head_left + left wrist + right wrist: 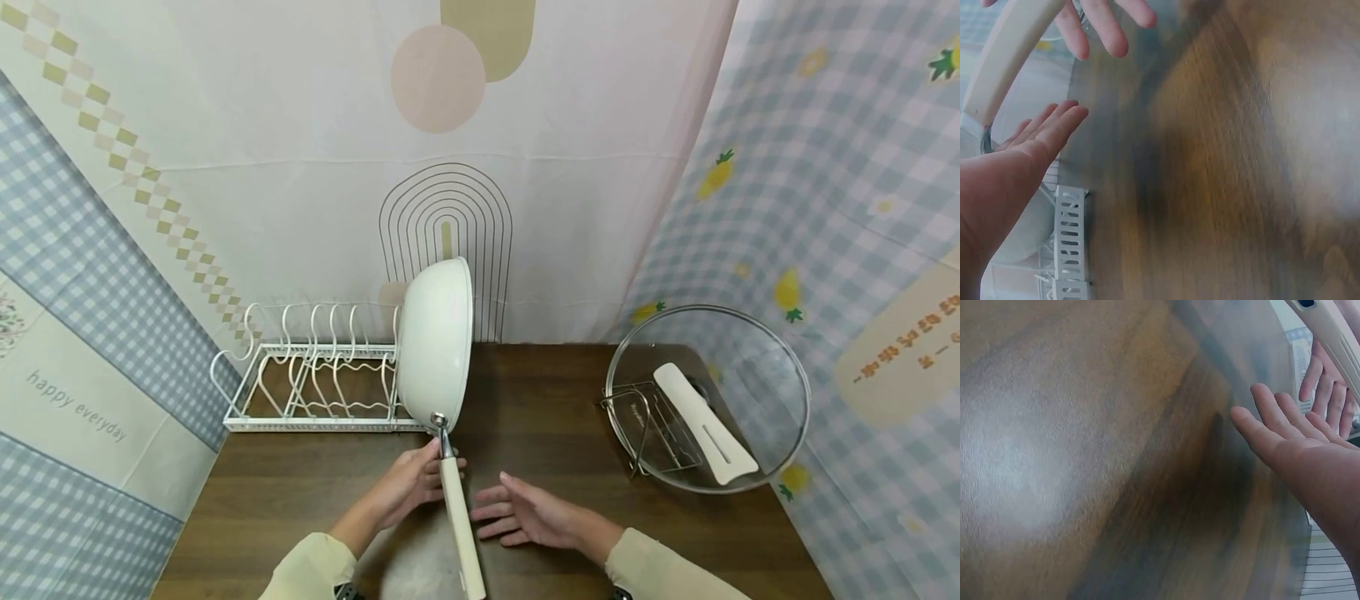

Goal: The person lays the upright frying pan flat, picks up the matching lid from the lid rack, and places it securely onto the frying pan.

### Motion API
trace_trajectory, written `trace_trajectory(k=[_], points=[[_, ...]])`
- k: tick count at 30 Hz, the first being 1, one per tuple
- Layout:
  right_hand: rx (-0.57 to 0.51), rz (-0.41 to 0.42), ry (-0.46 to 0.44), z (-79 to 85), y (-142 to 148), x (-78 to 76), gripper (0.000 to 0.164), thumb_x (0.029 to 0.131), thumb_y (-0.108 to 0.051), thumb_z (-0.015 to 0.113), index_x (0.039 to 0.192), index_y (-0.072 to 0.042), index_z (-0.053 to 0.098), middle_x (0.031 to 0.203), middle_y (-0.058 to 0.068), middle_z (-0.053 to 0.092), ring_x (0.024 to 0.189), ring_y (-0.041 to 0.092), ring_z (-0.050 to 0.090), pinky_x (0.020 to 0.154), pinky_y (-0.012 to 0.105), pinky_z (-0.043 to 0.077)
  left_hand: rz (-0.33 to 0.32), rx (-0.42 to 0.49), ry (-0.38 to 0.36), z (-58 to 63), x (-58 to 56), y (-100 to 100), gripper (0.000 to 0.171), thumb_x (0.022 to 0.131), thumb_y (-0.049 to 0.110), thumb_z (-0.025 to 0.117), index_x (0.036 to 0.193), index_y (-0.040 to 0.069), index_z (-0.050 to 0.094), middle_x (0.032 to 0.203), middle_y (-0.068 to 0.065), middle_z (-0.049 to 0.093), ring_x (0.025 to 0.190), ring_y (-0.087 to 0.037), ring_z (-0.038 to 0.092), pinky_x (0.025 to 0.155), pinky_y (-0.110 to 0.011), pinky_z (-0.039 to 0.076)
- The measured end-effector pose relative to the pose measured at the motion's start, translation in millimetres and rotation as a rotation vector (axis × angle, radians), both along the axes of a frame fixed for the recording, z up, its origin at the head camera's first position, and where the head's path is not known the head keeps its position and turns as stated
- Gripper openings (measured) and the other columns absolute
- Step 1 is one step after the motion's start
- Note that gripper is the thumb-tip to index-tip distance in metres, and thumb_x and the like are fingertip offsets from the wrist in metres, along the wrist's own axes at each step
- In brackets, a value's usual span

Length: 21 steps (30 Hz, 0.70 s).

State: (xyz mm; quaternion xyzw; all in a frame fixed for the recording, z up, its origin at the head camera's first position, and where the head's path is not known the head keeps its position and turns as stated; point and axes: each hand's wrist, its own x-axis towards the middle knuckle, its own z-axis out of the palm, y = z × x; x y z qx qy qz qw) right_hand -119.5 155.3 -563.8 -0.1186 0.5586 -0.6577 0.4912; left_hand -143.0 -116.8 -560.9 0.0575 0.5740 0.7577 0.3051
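A white frying pan (435, 342) stands on its side at the right end of a white wire dish rack (307, 425), its bowl turned right. Its long cream handle (461, 525) points toward me. Just left of the handle is my left hand (405, 485), fingers extended, some passing behind the handle near its metal joint. My right hand (536, 515) is held to the right of the handle, apart from it, with fingers spread and nothing in them. Both wrist views show the handle (1010, 59) above the table, with straight fingers on either side.
At the right, a glass pan lid (765, 375) with a long white grip (705, 423) leans on a dark wire stand (647, 425). Beneath everything lies a brown wooden table (547, 400). Patterned cloth (300, 217) hangs behind and along both sides.
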Motion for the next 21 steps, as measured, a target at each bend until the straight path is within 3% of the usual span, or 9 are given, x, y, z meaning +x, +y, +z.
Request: trace_trajectory(k=[9, 17, 21], points=[[-0.009, 0.021, -0.058, -3.3, -4.3, 3.6, 0.087, 0.107, -0.063, 0.019, 0.158, 0.008, 0.025, 0.154, 0.024, 0.048, 0.138, 0.037, 0.053, 0.115, 0.052, 0.042, 0.058, 0.062, -0.057, -2.0, 4.0, 7.1, 0.072, 0.11, 0.049, 0.04, 0.143, -0.015, 0.042, 0.141, -0.033, 0.057, 0.131, -0.041, 0.06, 0.11, -0.052, 0.049], [-0.032, 0.004, -0.079, -6.4, -10.6, 7.9, 0.083, 0.109, -0.058, 0.022, 0.155, 0.01, 0.027, 0.148, 0.02, 0.052, 0.124, 0.024, 0.059, 0.113, 0.049, 0.045, 0.132, 0.081, -0.114, -3.0, 8.7, 17.6, 0.08, 0.108, 0.051, 0.045, 0.146, -0.019, 0.035, 0.14, -0.031, 0.06, 0.127, -0.036, 0.065, 0.114, -0.055, 0.044], [-0.033, 0.001, -0.087, -7.8, -16.1, 9.4, 0.083, 0.108, -0.059, 0.025, 0.153, 0.011, 0.03, 0.14, 0.015, 0.056, 0.117, 0.02, 0.059, 0.107, 0.043, 0.049, 0.177, 0.074, -0.13, -2.6, 10.0, 22.5, 0.077, 0.106, 0.051, 0.05, 0.142, -0.016, 0.044, 0.132, -0.026, 0.067, 0.119, -0.031, 0.07, 0.111, -0.052, 0.048]])
